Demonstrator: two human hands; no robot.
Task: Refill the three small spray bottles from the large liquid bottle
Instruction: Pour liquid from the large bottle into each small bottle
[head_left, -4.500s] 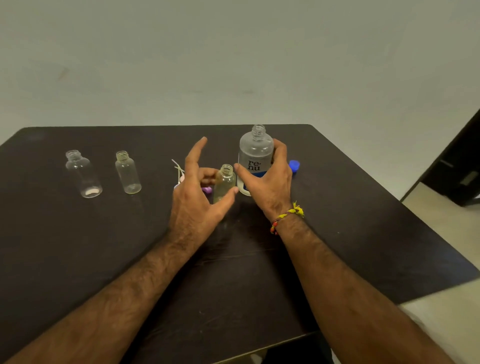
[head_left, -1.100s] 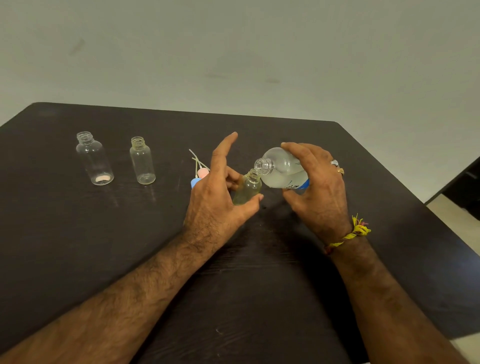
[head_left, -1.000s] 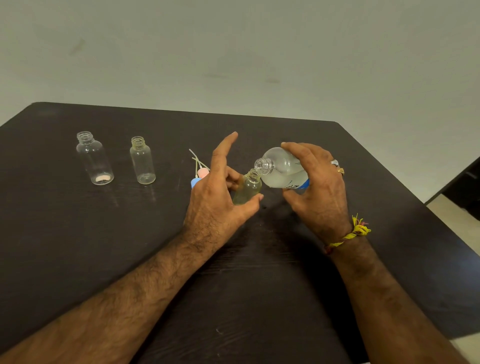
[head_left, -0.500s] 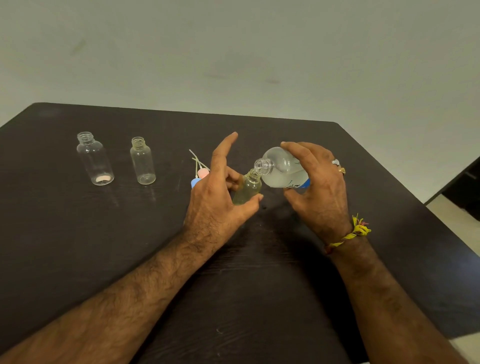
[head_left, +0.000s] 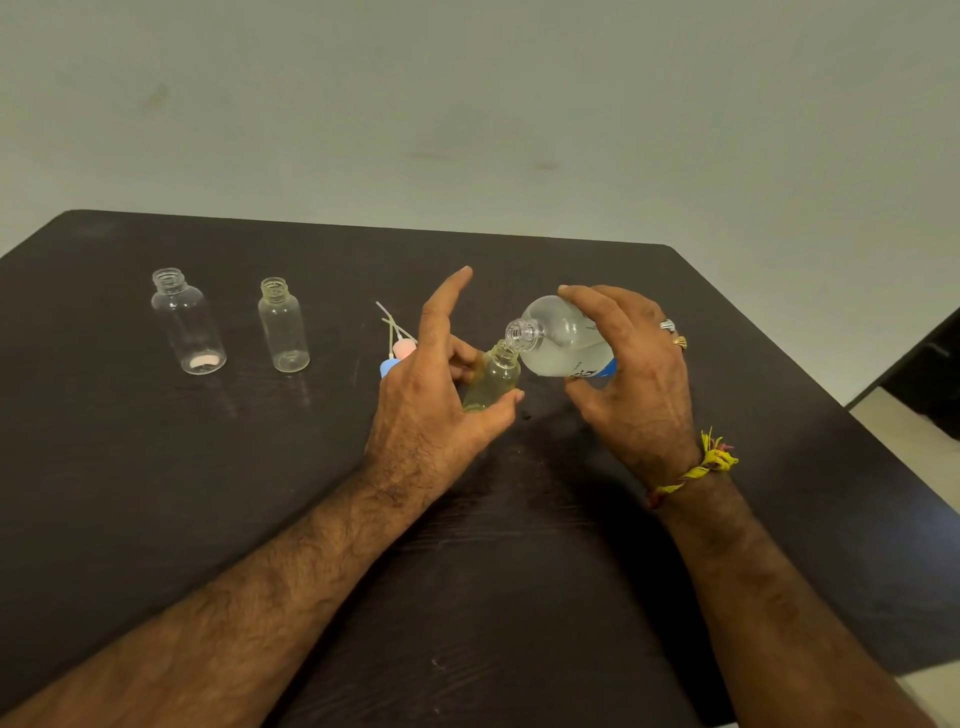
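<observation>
Right hand (head_left: 631, 374) curls round the big bottle (head_left: 563, 340), tipped nearly flat, its open neck at the mouth of a small bottle (head_left: 492, 382). Left hand (head_left: 434, 395) pinches that small bottle between thumb and curled fingers, index finger sticking up straight; the bottle leans toward the pour, near the middle of the table (head_left: 156, 493).

Step in hand, by my reading: filling the first of the three. Yellowish tint in the small bottle; whether liquid is running just now, cannot tell.

Next move likely calls for righting the big bottle before overflow, setting this one down, then reaching toward the left edge for another.

Count: one big bottle; three small bottles, with two uncapped and seemingly empty ones (head_left: 188, 322) (head_left: 283, 326) upright toward the far left. Spray tops (head_left: 397, 345) lie behind the left hand, pink and blue visible; full count hidden.
</observation>
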